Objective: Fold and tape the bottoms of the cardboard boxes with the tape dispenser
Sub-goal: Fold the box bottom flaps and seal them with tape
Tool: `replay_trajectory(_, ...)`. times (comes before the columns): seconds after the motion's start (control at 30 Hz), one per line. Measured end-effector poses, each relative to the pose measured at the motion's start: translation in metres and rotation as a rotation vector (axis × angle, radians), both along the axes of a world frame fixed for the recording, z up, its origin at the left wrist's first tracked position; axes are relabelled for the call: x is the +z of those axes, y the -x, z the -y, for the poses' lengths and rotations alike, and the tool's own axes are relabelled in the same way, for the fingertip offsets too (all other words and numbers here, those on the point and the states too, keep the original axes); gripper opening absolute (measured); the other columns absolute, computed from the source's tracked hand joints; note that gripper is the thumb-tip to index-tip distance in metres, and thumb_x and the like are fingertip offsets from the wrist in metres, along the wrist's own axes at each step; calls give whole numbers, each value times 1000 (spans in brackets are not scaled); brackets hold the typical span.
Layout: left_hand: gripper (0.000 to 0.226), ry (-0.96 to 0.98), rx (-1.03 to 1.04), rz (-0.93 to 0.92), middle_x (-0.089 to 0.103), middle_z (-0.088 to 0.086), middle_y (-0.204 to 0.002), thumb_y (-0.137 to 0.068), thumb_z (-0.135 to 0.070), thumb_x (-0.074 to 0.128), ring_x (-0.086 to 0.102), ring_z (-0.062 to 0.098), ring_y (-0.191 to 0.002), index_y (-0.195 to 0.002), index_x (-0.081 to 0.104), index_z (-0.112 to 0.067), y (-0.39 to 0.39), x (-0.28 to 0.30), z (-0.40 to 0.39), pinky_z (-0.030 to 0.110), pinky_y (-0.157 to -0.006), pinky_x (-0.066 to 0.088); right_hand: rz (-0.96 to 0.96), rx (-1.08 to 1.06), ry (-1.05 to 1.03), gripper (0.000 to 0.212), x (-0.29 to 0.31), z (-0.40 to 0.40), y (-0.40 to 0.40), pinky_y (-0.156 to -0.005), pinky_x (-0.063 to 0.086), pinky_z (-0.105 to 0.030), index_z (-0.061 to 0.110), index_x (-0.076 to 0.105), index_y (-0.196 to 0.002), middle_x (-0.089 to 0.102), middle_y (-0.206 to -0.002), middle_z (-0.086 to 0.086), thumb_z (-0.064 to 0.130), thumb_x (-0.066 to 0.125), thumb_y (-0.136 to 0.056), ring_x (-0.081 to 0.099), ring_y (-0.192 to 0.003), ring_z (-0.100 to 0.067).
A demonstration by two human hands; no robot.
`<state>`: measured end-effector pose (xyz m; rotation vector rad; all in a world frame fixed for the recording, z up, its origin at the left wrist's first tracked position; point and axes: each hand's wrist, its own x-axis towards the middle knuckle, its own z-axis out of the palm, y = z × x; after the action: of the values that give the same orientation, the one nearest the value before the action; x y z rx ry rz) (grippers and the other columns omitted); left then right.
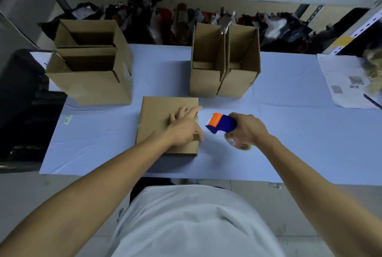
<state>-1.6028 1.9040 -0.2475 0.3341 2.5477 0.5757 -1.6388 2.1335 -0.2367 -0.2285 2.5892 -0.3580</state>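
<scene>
At the centre of the frame we had a cardboard box (163, 116) upside down on the blue table cover (289, 132), its folded bottom facing up. To do this step well, we judged, the flaps needed to stay pressed flat and flush while the tape went along the seam, with the strip rubbed down at the edge so it would not lift.

Our left hand (185, 126) lay on the box's right portion, fingers straight and spread toward the upper right, thumb draped over the right edge; it pressed rather than gripped, forearm reaching in from the lower left. Whether tape lay under the fingers we could not tell, though something shiny showed at the edge.

Our right hand (246, 129) was wrapped closed around the handle of the tape dispenser (222, 123), just right of the box and clear of it, its orange nose pointing left, the roll below the palm.

Open boxes (91, 75) stood at the upper left, two more boxes (223, 64) at upper centre, papers (347, 83) at the right.
</scene>
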Motion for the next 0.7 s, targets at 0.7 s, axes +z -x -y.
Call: replay_trajectory(0.7, 12, -664, 959, 173, 72, 5, -85, -84, -6, 74, 71, 20, -79, -81, 70, -18, -18, 28, 10, 25, -67, 58, -132, 256, 469, 70, 9, 5, -11, -72, 54, -20, 42, 45, -126, 61, -114, 18, 36, 86, -70, 61, -97, -14)
